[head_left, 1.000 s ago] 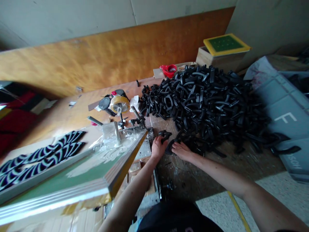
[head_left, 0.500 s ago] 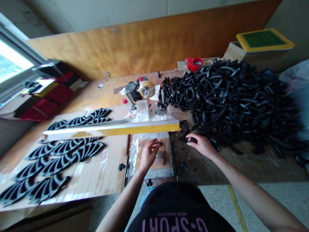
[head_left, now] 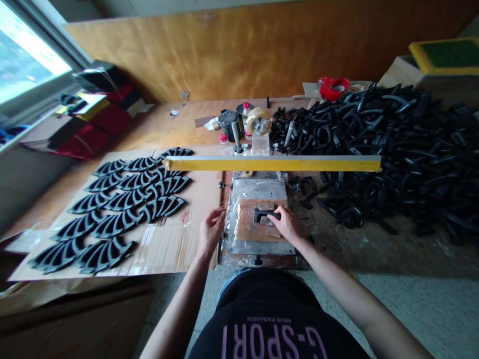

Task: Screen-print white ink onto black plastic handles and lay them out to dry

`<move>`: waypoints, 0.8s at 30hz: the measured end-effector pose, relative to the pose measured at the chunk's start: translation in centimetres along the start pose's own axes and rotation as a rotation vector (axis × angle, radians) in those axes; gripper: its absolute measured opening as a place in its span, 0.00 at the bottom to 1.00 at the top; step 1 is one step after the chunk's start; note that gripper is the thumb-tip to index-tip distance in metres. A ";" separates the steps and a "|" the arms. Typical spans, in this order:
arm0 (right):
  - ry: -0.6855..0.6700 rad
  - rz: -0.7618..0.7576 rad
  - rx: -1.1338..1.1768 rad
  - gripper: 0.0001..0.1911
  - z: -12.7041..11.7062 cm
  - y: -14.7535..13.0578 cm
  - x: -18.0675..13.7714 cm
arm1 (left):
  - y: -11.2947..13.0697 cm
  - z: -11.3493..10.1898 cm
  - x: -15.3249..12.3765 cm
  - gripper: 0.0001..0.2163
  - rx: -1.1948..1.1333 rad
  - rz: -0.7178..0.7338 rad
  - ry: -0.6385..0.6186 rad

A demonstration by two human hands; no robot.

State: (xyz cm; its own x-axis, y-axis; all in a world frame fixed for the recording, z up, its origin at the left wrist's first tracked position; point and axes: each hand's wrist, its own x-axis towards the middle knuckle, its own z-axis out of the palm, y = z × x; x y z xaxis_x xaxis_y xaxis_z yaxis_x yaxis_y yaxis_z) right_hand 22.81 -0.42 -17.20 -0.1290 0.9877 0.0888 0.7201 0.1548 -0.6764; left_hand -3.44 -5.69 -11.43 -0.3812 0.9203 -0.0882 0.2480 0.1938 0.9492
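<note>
My right hand (head_left: 290, 227) grips one end of a black curved plastic handle (head_left: 264, 214). This handle lies over the brown board with small blocks (head_left: 245, 234), which is fixed on a metal plate (head_left: 258, 187). Left of the plate, above the cardboard edge, is my left hand (head_left: 212, 232). Its fingers are loosely bent and I see nothing in them. A long yellow-edged bar or frame (head_left: 277, 164), seen edge-on, spans across beyond the plate.
A big heap of black handles (head_left: 359, 144) covers the right of the table. Fanned rows of handles (head_left: 112, 219) lie on cardboard (head_left: 194, 249) at left. Behind the bar stand a tape roll (head_left: 259, 122), a dark jar (head_left: 227, 123) and bottles. A red tape dispenser (head_left: 331, 89) sits at the back.
My right hand has come left from the heap's edge to the board, a handle in it. My left hand has moved left off the board. The yellow-edged bar has shifted right. The view has turned.
</note>
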 end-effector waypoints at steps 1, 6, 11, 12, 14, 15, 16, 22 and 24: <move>0.010 -0.034 -0.068 0.11 0.2 0.2 -0.2 | 0.5 -0.3 0.5 0.16 -0.008 0.017 0.007; 0.039 -0.086 -0.164 0.08 -0.3 -0.2 -0.7 | 6.8 -0.8 3.9 0.21 -0.244 0.224 0.102; 0.172 -0.043 -0.048 0.07 -4.0 1.5 1.6 | 12.3 -0.8 5.5 0.25 -0.413 0.302 -0.030; 0.231 -0.029 -0.018 0.09 -5.3 2.0 2.4 | 12.2 -1.1 5.1 0.26 -0.406 0.287 -0.048; 0.341 -0.018 0.025 0.13 -7.9 2.6 4.4 | 10.7 -1.9 3.7 0.26 -0.364 0.207 -0.073; 0.380 -0.022 0.038 0.14 -9.0 2.5 5.3 | 9.4 -2.2 2.7 0.26 -0.326 0.140 -0.097; 0.397 -0.036 0.046 0.15 -9.8 2.0 6.2 | 7.8 -2.5 1.8 0.26 -0.281 0.063 -0.138; 0.124 -0.383 -0.210 0.34 -7.3 -5.8 9.4 | -2.0 -1.0 -0.9 0.33 -0.104 -0.157 -0.295; -0.046 -0.399 -0.358 0.27 -5.3 -7.7 9.6 | -4.1 -0.1 -0.6 0.33 -0.046 -0.159 -0.275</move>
State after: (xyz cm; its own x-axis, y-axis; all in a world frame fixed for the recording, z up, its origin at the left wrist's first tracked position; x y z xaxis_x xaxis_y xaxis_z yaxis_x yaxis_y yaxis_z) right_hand 19.64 7.98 -7.31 -0.4639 0.8498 0.2505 0.7956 0.5239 -0.3042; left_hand -4.28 -7.06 -15.20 -0.1554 0.9384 -0.3088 0.1615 0.3325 0.9292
